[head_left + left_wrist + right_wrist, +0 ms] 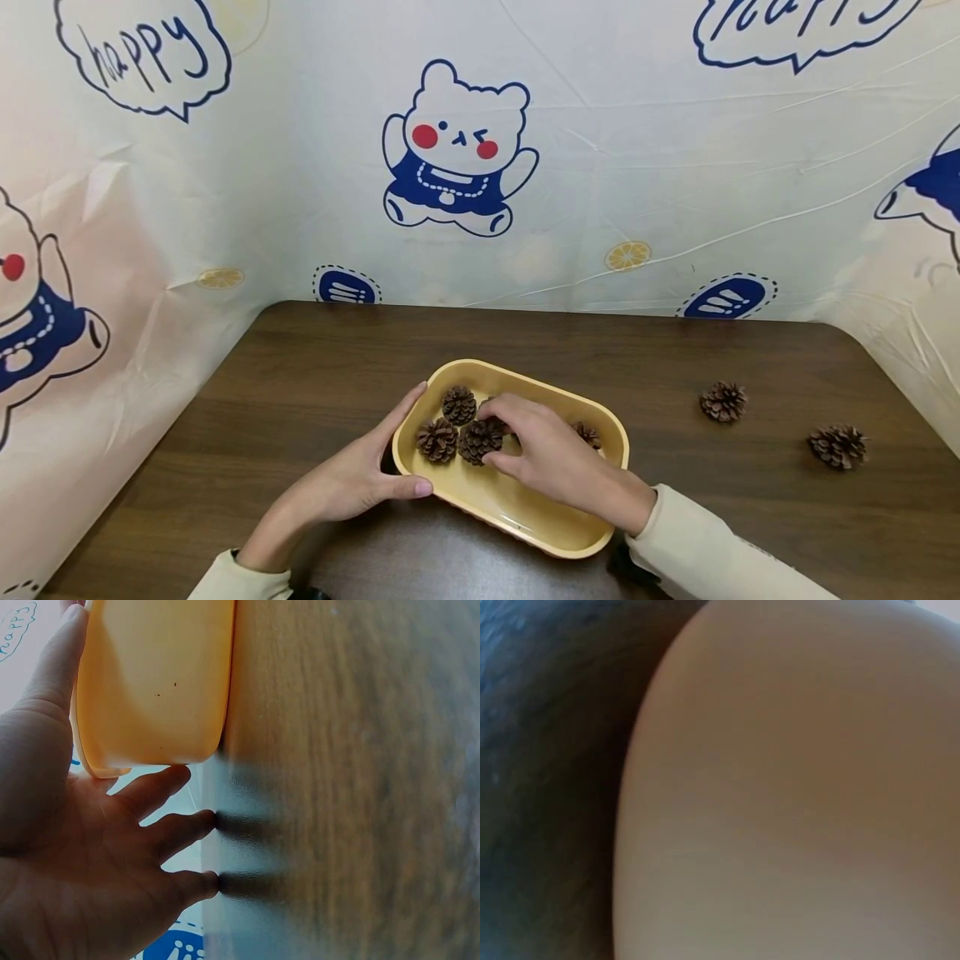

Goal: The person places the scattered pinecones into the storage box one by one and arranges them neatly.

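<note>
A yellow rectangular plastic tray (517, 518) lies at an angle on the table. My left hand (351, 477) rests against its left end, thumb by the near corner and fingers by the far one. In the left wrist view, the spread fingers of the left hand (112, 847) touch the end of the tray (161, 690). Inside the tray, my right hand (551, 454) holds a brown pine cone (478, 443) between thumb and fingers. Beside it lie a pine cone (459, 406) and another pine cone (437, 440). A further pine cone (587, 434) is partly hidden behind the right hand.
On the right of the brown wooden table (337, 358) lie a pine cone (723, 402) and another pine cone (838, 447). A printed cloth (600, 192) hangs behind the table and at its sides. The right wrist view shows only a blurred pale curved surface (780, 787) beside something dark.
</note>
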`<state>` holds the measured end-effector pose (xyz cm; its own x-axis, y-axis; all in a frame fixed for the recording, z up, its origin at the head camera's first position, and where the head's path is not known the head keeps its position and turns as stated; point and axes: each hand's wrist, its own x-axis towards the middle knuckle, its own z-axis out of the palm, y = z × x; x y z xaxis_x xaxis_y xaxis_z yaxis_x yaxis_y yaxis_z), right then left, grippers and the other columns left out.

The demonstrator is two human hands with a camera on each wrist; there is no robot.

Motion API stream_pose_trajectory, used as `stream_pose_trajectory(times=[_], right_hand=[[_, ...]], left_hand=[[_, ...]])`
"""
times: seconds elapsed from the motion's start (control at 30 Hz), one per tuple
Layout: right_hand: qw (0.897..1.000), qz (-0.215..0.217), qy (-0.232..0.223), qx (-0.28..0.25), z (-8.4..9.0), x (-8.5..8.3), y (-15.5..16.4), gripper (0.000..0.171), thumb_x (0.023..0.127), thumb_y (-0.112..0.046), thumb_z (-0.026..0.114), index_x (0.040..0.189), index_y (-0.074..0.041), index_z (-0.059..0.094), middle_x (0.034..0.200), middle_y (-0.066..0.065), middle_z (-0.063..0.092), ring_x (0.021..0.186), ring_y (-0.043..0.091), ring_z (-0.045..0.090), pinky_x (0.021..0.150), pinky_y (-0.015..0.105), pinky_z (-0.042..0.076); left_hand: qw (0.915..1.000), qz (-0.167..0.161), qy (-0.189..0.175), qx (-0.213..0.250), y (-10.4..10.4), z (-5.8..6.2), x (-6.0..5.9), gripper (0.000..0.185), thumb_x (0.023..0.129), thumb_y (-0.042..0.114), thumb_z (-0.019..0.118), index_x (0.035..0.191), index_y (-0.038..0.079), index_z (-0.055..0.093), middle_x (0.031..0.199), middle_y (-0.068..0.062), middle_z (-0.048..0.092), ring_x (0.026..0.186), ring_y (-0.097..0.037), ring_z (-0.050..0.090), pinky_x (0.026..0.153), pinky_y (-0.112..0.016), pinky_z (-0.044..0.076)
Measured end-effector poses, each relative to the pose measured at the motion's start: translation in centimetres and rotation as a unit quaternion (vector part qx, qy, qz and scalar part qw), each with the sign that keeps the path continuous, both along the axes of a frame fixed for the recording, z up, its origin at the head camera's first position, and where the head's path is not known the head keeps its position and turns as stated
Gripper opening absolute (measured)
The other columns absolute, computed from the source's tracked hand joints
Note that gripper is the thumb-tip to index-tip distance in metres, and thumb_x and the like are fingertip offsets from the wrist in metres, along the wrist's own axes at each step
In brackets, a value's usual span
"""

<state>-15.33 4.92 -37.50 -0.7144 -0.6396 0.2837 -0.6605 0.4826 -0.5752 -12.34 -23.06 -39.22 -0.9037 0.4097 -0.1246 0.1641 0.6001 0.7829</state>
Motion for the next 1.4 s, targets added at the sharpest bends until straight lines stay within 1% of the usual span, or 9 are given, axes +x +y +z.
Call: stream_pose_trajectory(times=[0.5,0.7,0.9,1.17,1.4], right_hand=[[1.000,0.001,0.007,-0.002,-0.8,-0.2,-0.3,0.041,0.087,-0.009,0.084,0.124,-0.003,0.068,0.122,0.006,0.072,0.115,0.021,0.069,0.102,0.039,0.056],[1.000,-0.002,-0.001,0.023,-1.0,-0.2,-0.5,0.041,0.087,-0.009,0.084,0.125,-0.003,0.068,0.126,0.008,0.072,0.119,0.025,0.069,0.105,0.042,0.055],[0.998,-0.003,-0.013,0.053,-1.1,-0.2,-0.8,0.044,0.087,-0.011,0.084,0.127,-0.003,0.068,0.128,0.011,0.072,0.119,0.028,0.068,0.106,0.046,0.054],[0.997,0.002,-0.019,0.071,-1.1,-0.1,-0.9,0.043,0.089,-0.011,0.082,0.128,-0.002,0.067,0.127,0.011,0.072,0.118,0.026,0.068,0.104,0.044,0.055],[0.996,0.008,-0.016,0.082,-1.2,-0.1,-1.0,0.043,0.089,-0.010,0.082,0.129,-0.002,0.067,0.128,0.012,0.072,0.119,0.026,0.068,0.105,0.042,0.054]], left_hand=[[1.0000,-0.004,0.002,0.004,0.0,0.0,0.0,0.112,0.090,0.042,0.082,0.169,0.041,0.003,0.176,-0.013,0.017,0.152,-0.046,0.033,0.119,-0.069,0.030],[0.9999,-0.006,0.006,0.006,0.0,0.0,-0.1,0.112,0.090,0.042,0.082,0.169,0.041,0.003,0.176,-0.013,0.018,0.152,-0.046,0.033,0.119,-0.069,0.030],[0.9999,-0.006,0.002,0.011,0.0,0.0,-0.1,0.112,0.090,0.040,0.083,0.169,0.041,0.003,0.175,-0.014,0.019,0.152,-0.045,0.033,0.119,-0.068,0.030],[1.0000,-0.003,-0.002,0.004,0.0,0.0,-0.1,0.112,0.090,0.042,0.083,0.168,0.043,0.002,0.175,-0.013,0.019,0.152,-0.045,0.034,0.118,-0.068,0.031],[1.0000,-0.003,0.002,0.004,0.0,0.0,0.0,0.112,0.089,0.042,0.083,0.168,0.043,0.003,0.176,-0.012,0.019,0.151,-0.045,0.035,0.117,-0.067,0.032]])
